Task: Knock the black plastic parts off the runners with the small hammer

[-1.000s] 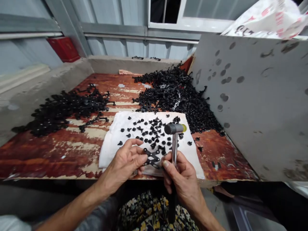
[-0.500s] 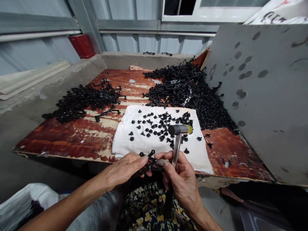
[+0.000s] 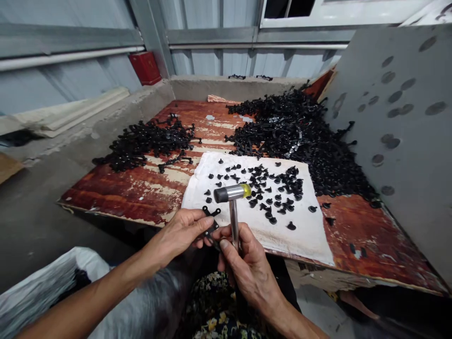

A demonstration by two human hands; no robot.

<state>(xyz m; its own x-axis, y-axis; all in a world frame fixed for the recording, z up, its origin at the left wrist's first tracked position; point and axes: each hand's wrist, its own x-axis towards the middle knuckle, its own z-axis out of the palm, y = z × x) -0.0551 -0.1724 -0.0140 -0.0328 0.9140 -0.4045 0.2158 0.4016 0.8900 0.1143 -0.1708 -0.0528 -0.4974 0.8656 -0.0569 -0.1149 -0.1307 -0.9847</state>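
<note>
Between the thumb and fingers of my left hand (image 3: 185, 228) is a black bracket (image 3: 211, 217) with small round ends, held at the front edge of the cloth. My right hand (image 3: 245, 261) is closed around a mallet (image 3: 233, 194) with a metal shaft, a dark face on the left and a yellow one on the right. The mallet stands upright with its head over the cloth. My right fingertips meet the lower part of the bracket, and that part is mostly hidden. Behind them, many small black round-based pieces (image 3: 278, 204) lie scattered on the white cloth (image 3: 314, 235).
A heap of black brackets (image 3: 141, 141) lies on the left of the worn red board (image 3: 106, 188); a larger black pile (image 3: 275, 122) fills the back right. A grey spotted panel (image 3: 406, 141) rises at the right. At lower left is a white sack (image 3: 88, 259).
The view has swung left, so the table sits further right. Both hands, with bracket and mallet, have moved left relative to the cloth, and the bracket is turned differently.
</note>
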